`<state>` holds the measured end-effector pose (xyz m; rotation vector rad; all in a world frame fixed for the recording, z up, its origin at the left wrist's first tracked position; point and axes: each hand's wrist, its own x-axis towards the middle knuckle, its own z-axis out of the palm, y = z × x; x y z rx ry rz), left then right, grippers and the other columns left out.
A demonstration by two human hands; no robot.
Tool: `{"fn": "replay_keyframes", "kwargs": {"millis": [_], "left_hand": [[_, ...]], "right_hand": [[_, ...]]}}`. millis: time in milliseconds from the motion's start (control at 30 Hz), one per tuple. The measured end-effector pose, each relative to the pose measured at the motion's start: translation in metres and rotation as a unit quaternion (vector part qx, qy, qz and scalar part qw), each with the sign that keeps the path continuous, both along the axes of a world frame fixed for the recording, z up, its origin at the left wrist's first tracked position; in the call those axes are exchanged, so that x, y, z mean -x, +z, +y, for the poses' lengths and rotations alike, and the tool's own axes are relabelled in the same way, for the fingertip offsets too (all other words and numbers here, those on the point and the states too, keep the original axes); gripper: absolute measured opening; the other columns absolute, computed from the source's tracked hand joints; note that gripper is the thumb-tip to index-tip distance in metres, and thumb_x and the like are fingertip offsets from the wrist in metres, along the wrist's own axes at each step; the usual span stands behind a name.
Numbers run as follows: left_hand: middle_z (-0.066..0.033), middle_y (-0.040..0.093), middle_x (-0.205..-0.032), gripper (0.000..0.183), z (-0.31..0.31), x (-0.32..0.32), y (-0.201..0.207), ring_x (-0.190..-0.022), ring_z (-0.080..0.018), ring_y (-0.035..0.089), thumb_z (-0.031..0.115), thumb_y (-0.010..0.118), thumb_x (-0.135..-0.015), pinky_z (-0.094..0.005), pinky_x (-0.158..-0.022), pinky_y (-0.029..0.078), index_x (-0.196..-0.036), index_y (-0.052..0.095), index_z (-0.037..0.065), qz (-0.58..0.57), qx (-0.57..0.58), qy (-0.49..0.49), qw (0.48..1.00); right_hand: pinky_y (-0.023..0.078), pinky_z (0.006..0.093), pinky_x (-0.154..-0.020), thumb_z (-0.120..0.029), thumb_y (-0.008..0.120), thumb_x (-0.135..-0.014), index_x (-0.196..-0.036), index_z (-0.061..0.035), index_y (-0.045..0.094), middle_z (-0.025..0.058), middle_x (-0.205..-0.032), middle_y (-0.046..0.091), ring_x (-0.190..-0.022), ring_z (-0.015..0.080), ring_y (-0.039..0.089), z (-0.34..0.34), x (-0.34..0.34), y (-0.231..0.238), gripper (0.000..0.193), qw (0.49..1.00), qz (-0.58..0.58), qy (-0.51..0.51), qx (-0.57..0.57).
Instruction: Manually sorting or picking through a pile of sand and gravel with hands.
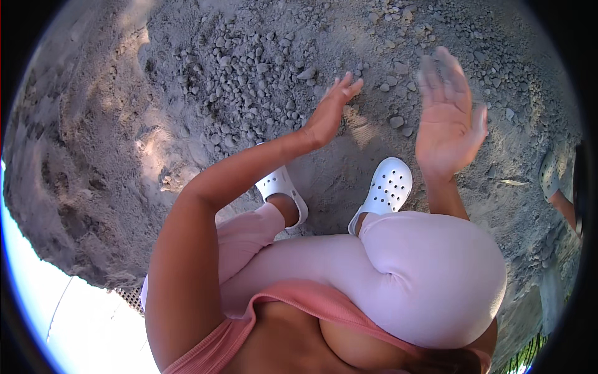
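My left hand (pixel 331 112) is held over the ground beside a patch of grey gravel (pixel 249 81), its fingers stretched out and nothing in them. To the right, my right hand (pixel 445 121) is raised with the palm turned up toward me. Its fingers are spread and a little blurred by motion, and it too holds nothing. Between and below the hands, my feet stand in white clogs (pixel 387 187) on dusty soil (pixel 336 168). Loose flat stones (pixel 397 122) lie between the two hands.
My bent knee (pixel 442 274) in pale pink trousers rises at the lower right. Another person's foot in a light clog (pixel 549 177) shows at the right rim. A rough earth bank (pixel 75 174) lies on the left, with more small stones (pixel 492 62) at the far right.
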<state>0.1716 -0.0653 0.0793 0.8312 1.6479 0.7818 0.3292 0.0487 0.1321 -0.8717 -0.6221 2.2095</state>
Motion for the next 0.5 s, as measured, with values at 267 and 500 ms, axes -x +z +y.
{"fn": "replay_keyframes", "kwargs": {"millis": [267, 500], "left_hand": [[-0.0180, 0.010, -0.153, 0.091, 0.036, -0.036, 0.102, -0.143, -0.0240, 0.005, 0.067, 0.019, -0.084, -0.0414, -0.114, 0.005, -0.145, 0.019, -0.001, -0.547, -0.046, 0.145, 0.823], [-0.0221, 0.007, -0.152, 0.076, 0.002, -0.007, 0.005, -0.138, -0.0468, 0.001, 0.063, 0.037, -0.084, -0.0577, -0.109, 0.000, -0.145, 0.029, 0.017, 0.350, -0.271, -0.360, 0.821]], "right_hand": [[0.021, 0.0458, -0.111, -0.047, 0.021, -0.097, -0.135, 0.0039, 0.038, 0.0223, -0.142, 0.035, -0.133, 0.0330, 0.033, 0.004, 0.026, 0.001, 0.066, 0.992, -0.108, -0.065, 0.026], [0.024, 0.0460, -0.110, -0.041, 0.023, -0.098, -0.132, 0.0082, 0.039, 0.0237, -0.139, 0.037, -0.129, 0.0347, 0.036, 0.002, -0.002, 0.020, 0.062, 0.929, 0.086, 0.072, 0.352]]}}
